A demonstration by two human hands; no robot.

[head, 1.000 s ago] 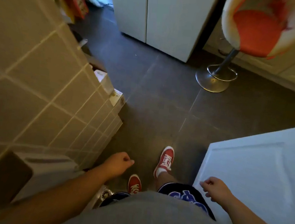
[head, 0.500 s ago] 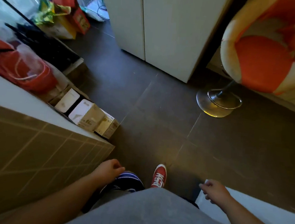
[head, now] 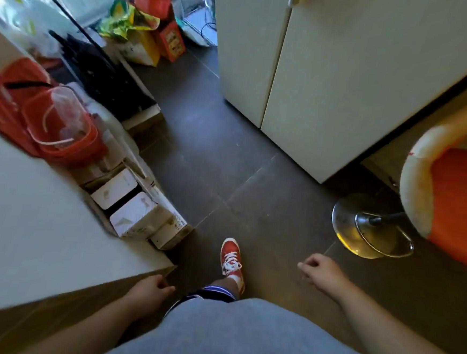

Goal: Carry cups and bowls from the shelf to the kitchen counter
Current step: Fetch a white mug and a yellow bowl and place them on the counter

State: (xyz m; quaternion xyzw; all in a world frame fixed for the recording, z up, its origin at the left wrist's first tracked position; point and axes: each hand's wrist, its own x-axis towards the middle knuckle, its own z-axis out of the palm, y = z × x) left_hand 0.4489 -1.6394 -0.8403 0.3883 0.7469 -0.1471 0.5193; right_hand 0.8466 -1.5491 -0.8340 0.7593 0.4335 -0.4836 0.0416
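I see L hand (head: 149, 289) by counter (head: 27, 230) corner, R hand (head: 321, 273) over floor, both loosely curled, holding nothing.

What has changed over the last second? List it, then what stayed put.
The person walked forward: the white door by the right hand dropped out of view, and the bar stool, cabinet and floor boxes came closer. Nothing was grasped or released. Both hands, including the left hand, remain loosely curled and empty.
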